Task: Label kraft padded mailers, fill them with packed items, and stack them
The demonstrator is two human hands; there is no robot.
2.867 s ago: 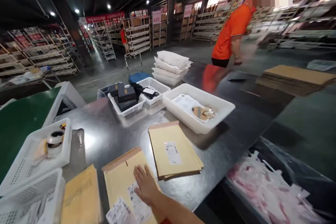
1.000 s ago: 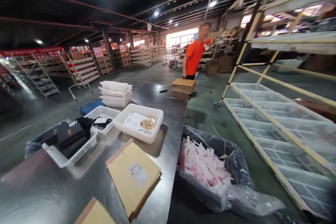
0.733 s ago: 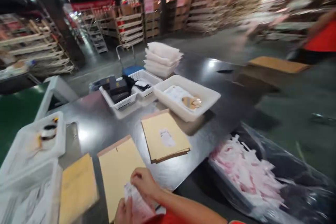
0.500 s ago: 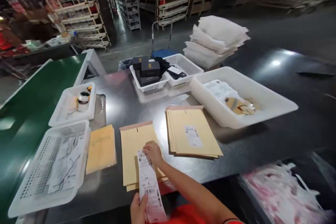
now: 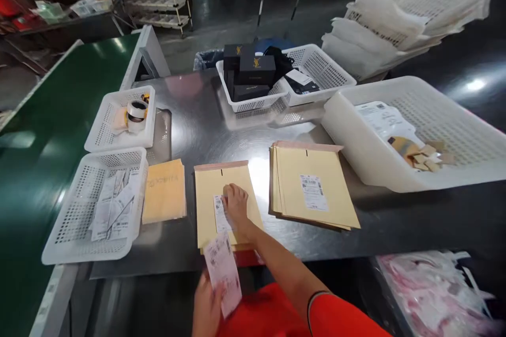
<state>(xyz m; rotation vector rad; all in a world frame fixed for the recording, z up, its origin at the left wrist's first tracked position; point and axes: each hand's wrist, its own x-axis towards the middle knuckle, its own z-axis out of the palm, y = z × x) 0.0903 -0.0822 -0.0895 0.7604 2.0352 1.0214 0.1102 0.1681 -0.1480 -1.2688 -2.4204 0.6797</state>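
Observation:
My right hand (image 5: 236,203) rests on a yellow envelope (image 5: 207,184), fingers curled against the right side of a printed shipping label (image 5: 220,213) that lies on it. Below, near the table's front edge, my left hand (image 5: 208,300) grips a strip of printed labels (image 5: 224,274) between thumb and fingers. To the right of my right hand is a stack of yellow envelopes (image 5: 284,184), the top one bearing a white label (image 5: 314,192). An orange-yellow envelope (image 5: 165,192) lies to the left.
Left are two white baskets, one holding tape rolls (image 5: 136,115), the other papers (image 5: 114,208). A green conveyor (image 5: 71,100) runs beyond. Black boxes (image 5: 255,71) fill a rear basket. A large white bin (image 5: 363,158) and stacked white sacks (image 5: 379,31) stand right.
The label under my right hand now lies on the envelope, apart from the strip. My left hand holds the shortened strip lower down. The view has tilted downward.

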